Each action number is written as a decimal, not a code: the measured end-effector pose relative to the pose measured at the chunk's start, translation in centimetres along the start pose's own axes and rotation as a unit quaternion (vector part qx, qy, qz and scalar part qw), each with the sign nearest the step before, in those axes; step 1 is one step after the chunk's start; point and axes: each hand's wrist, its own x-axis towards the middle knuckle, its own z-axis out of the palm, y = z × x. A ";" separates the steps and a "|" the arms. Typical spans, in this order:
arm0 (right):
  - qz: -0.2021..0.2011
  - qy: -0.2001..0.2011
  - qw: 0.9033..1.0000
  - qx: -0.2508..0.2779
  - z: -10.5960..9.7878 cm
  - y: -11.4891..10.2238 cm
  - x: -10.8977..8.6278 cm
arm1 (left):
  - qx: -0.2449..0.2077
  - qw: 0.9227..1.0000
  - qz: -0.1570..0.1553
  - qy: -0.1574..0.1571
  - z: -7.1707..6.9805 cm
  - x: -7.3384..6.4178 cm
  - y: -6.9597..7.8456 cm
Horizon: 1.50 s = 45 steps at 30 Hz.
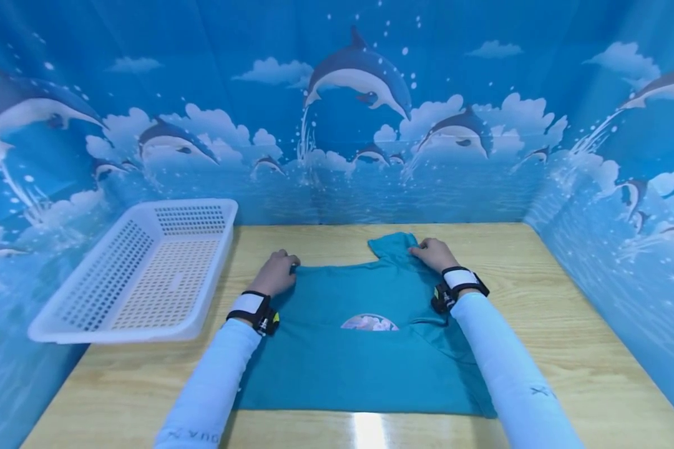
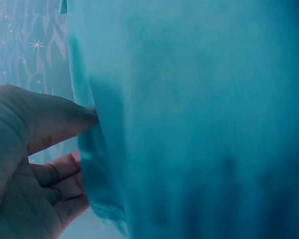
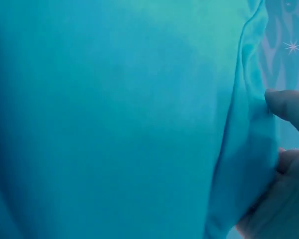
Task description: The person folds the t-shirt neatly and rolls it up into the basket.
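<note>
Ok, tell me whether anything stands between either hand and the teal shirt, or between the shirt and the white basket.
Nothing visible separates either hand from the teal shirt: the left hand and right hand each pinch its edge. Toward the white basket, the left hand and left forearm lie in the way.

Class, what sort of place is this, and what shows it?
Probably a screened-off indoor workspace: blue dolphin-print sheeting stands behind a pale wood-grain table, where a teal fabric garment lies spread.
</note>
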 end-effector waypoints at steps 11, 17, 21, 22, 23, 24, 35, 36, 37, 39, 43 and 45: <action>-0.010 -0.031 0.996 0.087 -2.1 0.2 -0.5 | -0.026 1.000 -0.011 0.001 -1.2 0.1 -0.2; -0.026 -0.002 0.989 0.145 -3.9 -0.7 -1.5 | -0.054 0.998 -0.013 0.025 -3.0 -0.3 0.2; -0.035 0.007 0.983 0.180 -4.9 -1.1 -2.6 | -0.056 0.998 -0.009 0.021 -4.1 -0.6 0.7; -0.035 0.010 0.981 0.190 -5.1 -1.1 -2.9 | -0.057 0.998 -0.008 0.020 -4.3 -0.8 0.9; -0.038 0.012 0.979 0.198 -5.4 -1.2 -3.1 | -0.056 0.998 -0.007 0.020 -4.5 -0.9 1.0; -0.041 0.014 0.978 0.205 -5.6 -1.2 -3.3 | -0.054 0.998 -0.005 0.021 -4.7 -1.1 1.1; -0.069 -0.008 0.940 0.334 -8.0 -2.1 -5.7 | -0.037 0.997 0.033 0.064 -6.7 -3.7 2.8; -0.076 -0.014 0.935 0.346 -8.2 -2.2 -6.0 | -0.033 0.996 0.039 0.068 -6.9 -3.9 3.0; -0.080 -0.019 0.929 0.360 -8.4 -2.3 -6.2 | -0.030 0.996 0.044 0.072 -7.1 -4.1 3.1; -0.084 -0.029 0.916 0.391 -8.8 -2.4 -6.8 | -0.026 0.995 0.053 0.079 -7.5 -4.6 3.3; -0.090 -0.051 0.899 0.426 -9.6 -2.6 -8.1 | -0.018 0.994 0.067 0.085 -8.0 -5.4 3.3; -0.098 -0.064 0.896 0.429 -9.8 -2.6 -8.9 | -0.015 0.993 0.075 0.085 -8.1 -5.9 3.3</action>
